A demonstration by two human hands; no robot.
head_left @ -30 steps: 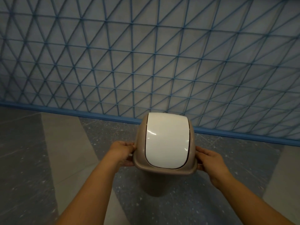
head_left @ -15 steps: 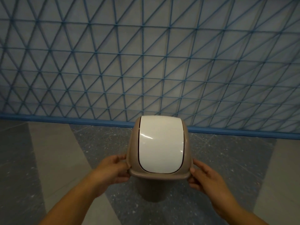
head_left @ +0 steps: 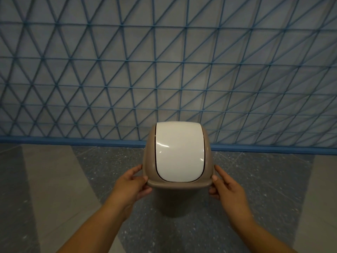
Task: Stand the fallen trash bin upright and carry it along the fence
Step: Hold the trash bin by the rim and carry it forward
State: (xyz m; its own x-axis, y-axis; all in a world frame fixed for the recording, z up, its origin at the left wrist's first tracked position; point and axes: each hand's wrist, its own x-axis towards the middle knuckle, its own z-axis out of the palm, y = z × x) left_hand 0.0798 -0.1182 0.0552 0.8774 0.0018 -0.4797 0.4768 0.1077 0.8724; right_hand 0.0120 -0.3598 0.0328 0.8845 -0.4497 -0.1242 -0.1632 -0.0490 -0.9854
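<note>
A brown trash bin [head_left: 175, 201] with a white swing lid [head_left: 179, 151] stands upright in the middle of the head view, seen from above. My left hand [head_left: 132, 185] grips the lid's rim on its left side. On the opposite side my right hand [head_left: 225, 186] holds the same rim. The bin's body tapers downward below the rim, and I cannot tell whether its base touches the floor. A blue wire fence [head_left: 164, 73] rises just behind the bin.
The fence's blue base rail [head_left: 73, 141] runs left to right across the view. The floor [head_left: 255, 179] has dark speckled tiles crossed by lighter grey bands on both sides of the bin.
The view has levelled and the fence rail now runs nearly horizontal. The bin sits closer to the fence and more centred. Both hands keep their hold on the rim.
</note>
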